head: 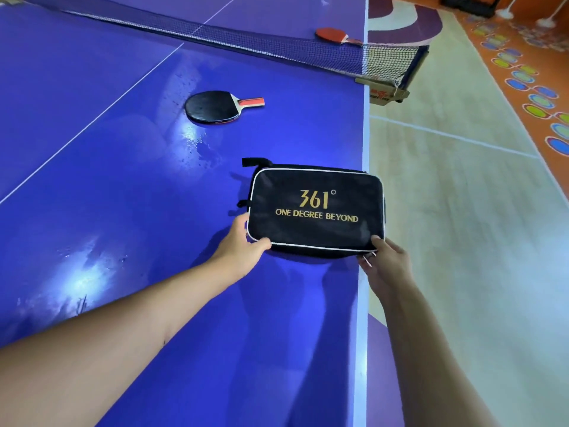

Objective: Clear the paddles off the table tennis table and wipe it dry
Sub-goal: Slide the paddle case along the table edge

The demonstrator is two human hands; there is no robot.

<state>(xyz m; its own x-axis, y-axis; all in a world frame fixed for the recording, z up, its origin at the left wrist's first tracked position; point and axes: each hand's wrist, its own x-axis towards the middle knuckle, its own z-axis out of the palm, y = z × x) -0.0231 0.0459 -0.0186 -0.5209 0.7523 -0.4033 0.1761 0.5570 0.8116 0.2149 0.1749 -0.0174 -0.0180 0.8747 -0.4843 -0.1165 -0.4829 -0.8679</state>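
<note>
Head view, spotter: Where are your hands?

Logger: Both are on the black case (pixel 317 208), the one lettered "361° ONE DEGREE BEYOND". Your left hand (pixel 243 241) holds its near-left corner, thumb on top, fingers tucked under it out of sight. Your right hand (pixel 385 260) grips the near-right corner the same way, fingers curled round the edge.

Spotter: And where does the case sit?

Logger: At the right edge of the blue bench (pixel 123 180), its right side hanging just past the white border line. You cannot tell whether the near edge is lifted or resting.

Spotter: Paddles?

Logger: Two, both flat on the bench. The black paddle (pixel 212 107) lies beyond the case on your side of the net (pixel 246 41), handle pointing right. The red paddle (pixel 334 35) lies on the far side of the net, near the right edge.

Spotter: Surface?

Logger: Wet patches (pixel 200 140) glare just in front of the black paddle and further left, near your forearm.
</note>
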